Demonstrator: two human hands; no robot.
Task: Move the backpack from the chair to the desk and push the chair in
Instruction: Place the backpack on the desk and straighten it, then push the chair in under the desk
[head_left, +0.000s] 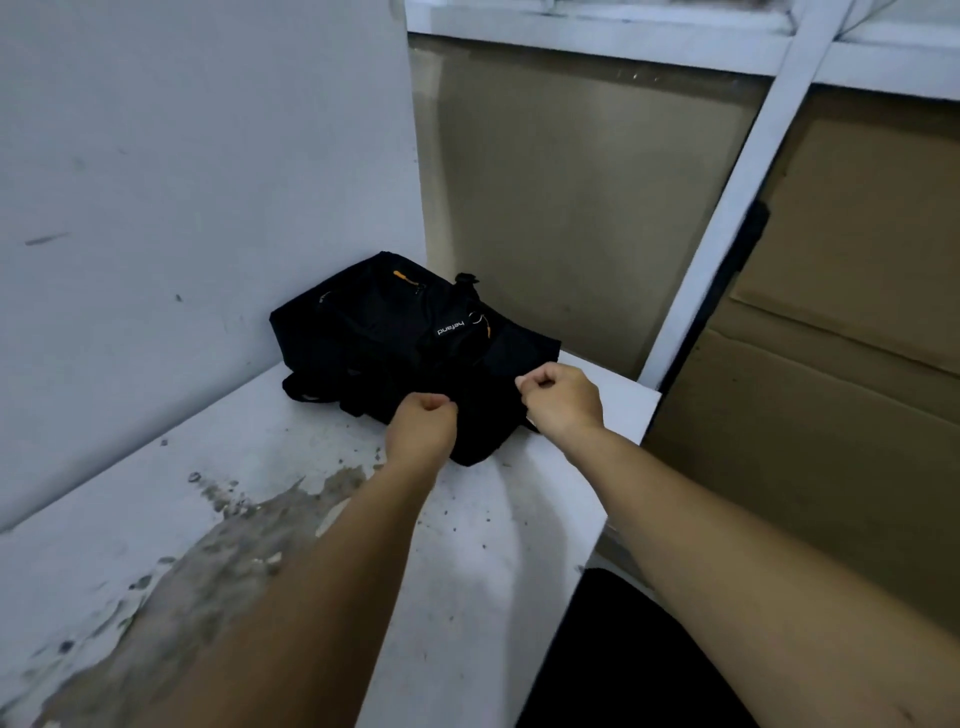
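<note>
Backpack (410, 343) flat in desk (467, 530) back corner — hands (422, 422) (563, 397) fisted at near edge, grip unclear.

We face a scuffed white wall (182, 156), a white window frame (753, 171), and cardboard panels (857, 322) dimly lit.

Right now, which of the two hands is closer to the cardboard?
The right hand, over the backpack's near right corner by the desk edge; the left hand sits farther from the cardboard.
</note>
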